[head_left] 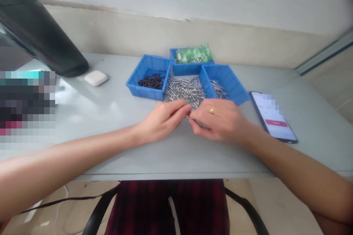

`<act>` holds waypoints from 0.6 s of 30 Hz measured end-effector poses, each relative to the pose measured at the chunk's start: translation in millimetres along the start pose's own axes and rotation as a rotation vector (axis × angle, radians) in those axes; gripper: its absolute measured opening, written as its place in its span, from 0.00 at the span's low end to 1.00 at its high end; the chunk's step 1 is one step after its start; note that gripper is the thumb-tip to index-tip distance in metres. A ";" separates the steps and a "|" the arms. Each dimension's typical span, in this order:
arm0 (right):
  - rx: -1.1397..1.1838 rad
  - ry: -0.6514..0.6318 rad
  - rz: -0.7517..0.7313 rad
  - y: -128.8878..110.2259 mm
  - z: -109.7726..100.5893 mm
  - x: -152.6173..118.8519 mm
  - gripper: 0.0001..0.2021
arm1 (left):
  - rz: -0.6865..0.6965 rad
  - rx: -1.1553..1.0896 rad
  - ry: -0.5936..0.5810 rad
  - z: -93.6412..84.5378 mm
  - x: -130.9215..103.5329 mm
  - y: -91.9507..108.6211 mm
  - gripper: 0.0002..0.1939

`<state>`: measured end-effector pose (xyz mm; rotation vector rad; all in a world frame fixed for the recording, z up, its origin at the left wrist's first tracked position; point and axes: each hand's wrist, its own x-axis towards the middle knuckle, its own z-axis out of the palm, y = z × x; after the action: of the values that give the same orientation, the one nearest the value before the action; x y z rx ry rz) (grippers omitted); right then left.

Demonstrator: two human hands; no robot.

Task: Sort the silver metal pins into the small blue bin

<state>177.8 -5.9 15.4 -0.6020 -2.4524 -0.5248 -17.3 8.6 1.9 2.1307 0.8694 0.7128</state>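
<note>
My left hand (165, 121) and my right hand (220, 119) meet over the table, just in front of a loose pile of thin silvery metal pins (184, 90). The right fingers, one with a gold ring, are closed on a slim metal pin (188, 118), whose end shows between the hands. More metal shows under those fingers. Thumb and fingers of the left hand are pressed together at its tip; what they hold, if anything, is hidden. A blue bin (234, 80) with similar pins stands just beyond the right hand.
Left of the pile, a blue bin (135, 89) holds dark screw-like pieces. Another blue bin (187, 69) behind has green plastic packets (195, 54). A phone (275, 119) lies at right; a white case (95, 78) and a dark bottle (46, 33) are at left.
</note>
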 end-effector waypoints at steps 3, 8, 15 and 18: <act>-0.029 0.100 0.152 1.8 -0.6 -0.8 0.05 | -0.004 -0.036 0.000 -2.2 -0.9 2.3 0.19; -0.027 0.147 0.248 1.6 0.6 -1.4 0.05 | -0.001 -0.034 0.016 -3.0 -1.2 3.5 0.17; 0.157 0.086 0.276 -1.2 -0.2 -1.3 0.06 | 0.036 -0.044 -0.006 -2.5 -1.9 2.8 0.18; 0.278 0.064 0.215 -3.1 -1.1 -0.1 0.05 | 0.057 -0.051 -0.005 -2.3 -2.0 1.8 0.18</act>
<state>176.8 -9.0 15.5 -0.7078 -2.3091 -0.1121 -19.5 7.1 4.3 2.1187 0.7822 0.7502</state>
